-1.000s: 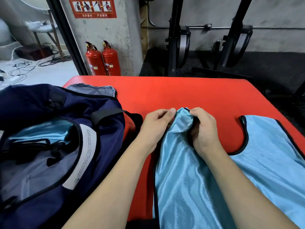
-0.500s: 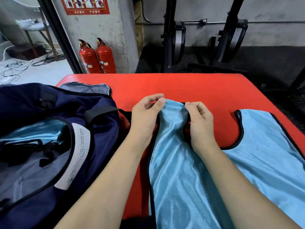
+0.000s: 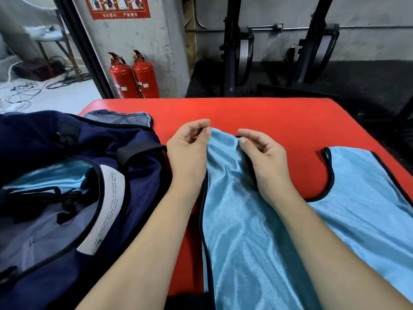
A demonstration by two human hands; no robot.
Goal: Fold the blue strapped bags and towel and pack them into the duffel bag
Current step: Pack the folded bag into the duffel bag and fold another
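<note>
Here my left hand (image 3: pixel 187 151) pinches the near-left edge of the light blue strapped bag's (image 3: pixel 245 220) top strap, while my right hand (image 3: pixel 266 157) pinches its right edge, fingers curled. It lies on the red table (image 3: pixel 279 117) beside the open navy duffel bag (image 3: pixel 55 139), whose white label (image 3: pixel 105 211) carries print too small to read. A red wall sign (image 3: pixel 120 6) shows pictograms.

My duffel bag (image 3: pixel 67 175) sits left on the table (image 3: pixel 279 117), a strapped bag (image 3: pixel 245 220) right of it under both my hands (image 3: pixel 187 151) (image 3: pixel 266 157), extinguishers (image 3: pixel 134 74) behind.
</note>
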